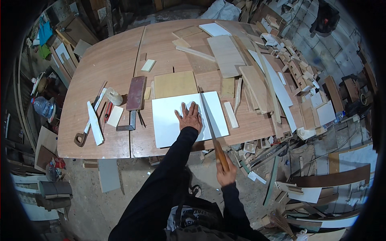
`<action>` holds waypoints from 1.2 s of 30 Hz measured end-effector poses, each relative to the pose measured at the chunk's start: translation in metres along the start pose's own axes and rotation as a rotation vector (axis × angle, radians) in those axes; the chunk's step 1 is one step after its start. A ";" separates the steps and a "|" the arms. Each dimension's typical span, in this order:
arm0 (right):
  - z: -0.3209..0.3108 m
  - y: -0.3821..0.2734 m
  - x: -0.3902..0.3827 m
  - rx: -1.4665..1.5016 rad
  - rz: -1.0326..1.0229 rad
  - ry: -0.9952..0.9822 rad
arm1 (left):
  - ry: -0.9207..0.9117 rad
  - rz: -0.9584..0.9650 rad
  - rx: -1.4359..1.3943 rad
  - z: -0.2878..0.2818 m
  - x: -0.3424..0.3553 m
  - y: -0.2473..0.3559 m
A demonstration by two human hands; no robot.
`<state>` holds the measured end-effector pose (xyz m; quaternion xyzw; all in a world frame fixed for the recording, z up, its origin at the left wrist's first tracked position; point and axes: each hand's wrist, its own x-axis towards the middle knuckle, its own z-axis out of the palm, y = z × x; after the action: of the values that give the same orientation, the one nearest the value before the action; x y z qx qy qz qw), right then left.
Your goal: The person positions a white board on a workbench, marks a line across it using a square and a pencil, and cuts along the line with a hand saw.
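A white board (171, 124) lies near the front edge of the wooden table, overlapping a tan board (175, 83) behind it. My left hand (190, 117) rests flat on the white board with its fingers spread. Just right of it, a handsaw (208, 114) lies across the board, its blade pointing away from me. Beyond the table's front edge, my right hand (227, 172) is closed round the saw's wooden handle (221, 158). Whether the blade has cut into the board I cannot tell.
On the table's left lie a second handsaw (82, 134), a white strip (95, 124), a dark red block (135, 93), a square (128, 122) and a small bottle (114, 97). Wood pieces (253, 88) are heaped on the right. Offcuts (250, 147) litter the floor beside the table.
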<state>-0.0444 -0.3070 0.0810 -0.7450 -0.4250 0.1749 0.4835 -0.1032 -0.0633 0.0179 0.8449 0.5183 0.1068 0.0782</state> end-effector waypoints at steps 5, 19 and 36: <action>-0.009 -0.012 -0.016 0.020 -0.032 -0.010 | -0.019 -0.012 -0.007 0.001 0.000 -0.006; -0.007 -0.017 -0.002 0.036 0.075 -0.022 | 0.001 -0.001 0.024 -0.005 0.000 0.002; -0.014 -0.002 -0.024 -0.031 -0.048 0.017 | 0.005 -0.008 -0.027 -0.005 0.000 0.000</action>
<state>-0.0495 -0.3337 0.0859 -0.7433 -0.4415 0.1503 0.4796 -0.1046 -0.0626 0.0227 0.8413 0.5205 0.1159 0.0887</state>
